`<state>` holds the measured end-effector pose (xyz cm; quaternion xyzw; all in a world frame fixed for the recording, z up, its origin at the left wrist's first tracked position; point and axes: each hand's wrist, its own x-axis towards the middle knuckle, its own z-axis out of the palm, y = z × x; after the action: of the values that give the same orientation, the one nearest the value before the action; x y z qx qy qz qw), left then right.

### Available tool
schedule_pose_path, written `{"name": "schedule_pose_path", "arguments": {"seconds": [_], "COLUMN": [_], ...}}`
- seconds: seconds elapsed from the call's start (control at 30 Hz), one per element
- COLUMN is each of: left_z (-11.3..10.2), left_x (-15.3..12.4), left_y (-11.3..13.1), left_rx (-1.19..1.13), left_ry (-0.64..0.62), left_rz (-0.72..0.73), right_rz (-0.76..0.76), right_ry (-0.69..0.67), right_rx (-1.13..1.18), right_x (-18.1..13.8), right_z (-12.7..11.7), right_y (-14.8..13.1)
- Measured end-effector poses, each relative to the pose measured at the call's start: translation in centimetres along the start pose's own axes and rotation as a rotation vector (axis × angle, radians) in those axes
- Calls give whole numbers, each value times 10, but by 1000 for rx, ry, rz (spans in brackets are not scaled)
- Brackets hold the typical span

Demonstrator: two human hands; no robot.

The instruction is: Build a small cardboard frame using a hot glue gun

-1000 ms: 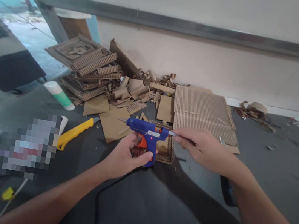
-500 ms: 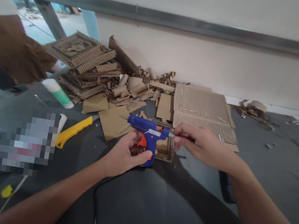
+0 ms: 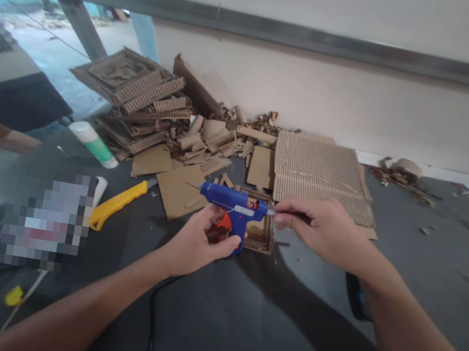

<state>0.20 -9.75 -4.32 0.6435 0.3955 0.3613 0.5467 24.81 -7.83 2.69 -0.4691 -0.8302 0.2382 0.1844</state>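
Observation:
My left hand is wrapped round the grip of a blue glue gun with an orange trigger, its nozzle pointing left. At the gun's rear, my right hand pinches a pale glue stick whose front end sits in the gun. Just behind and below the gun lies a small cardboard frame with corrugated edges, partly hidden by it. A flat cardboard piece rests left of the nozzle. The gun's black cord runs down toward me.
At the back left stand stacked cardboard frames, beside a heap of scraps. Corrugated sheets lie at the back right. On the left are a yellow-handled cutter, a white-and-green bottle and another person's arm.
My hands stay nearly where they were, the right still on the glue stick. The red light on the gun looks dimmer. At the left, the other person has moved lower and away.

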Motion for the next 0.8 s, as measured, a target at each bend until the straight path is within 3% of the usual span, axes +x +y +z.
{"name": "schedule_pose_path", "arguments": {"seconds": [0.23, 0.5, 0.8], "left_z": [-2, 3, 2], "left_x": [-1, -2, -4], "left_y": [-3, 0, -3], "left_rx": [240, 153, 250], "left_ry": [-17, 79, 117], "left_rz": [29, 56, 91], "right_rz": [-12, 83, 92], "right_ry": [-98, 33, 162], "right_rx": [41, 256, 204], "right_x": [-1, -2, 1], "right_z": [-4, 2, 6], "right_y": [-8, -7, 4]}}
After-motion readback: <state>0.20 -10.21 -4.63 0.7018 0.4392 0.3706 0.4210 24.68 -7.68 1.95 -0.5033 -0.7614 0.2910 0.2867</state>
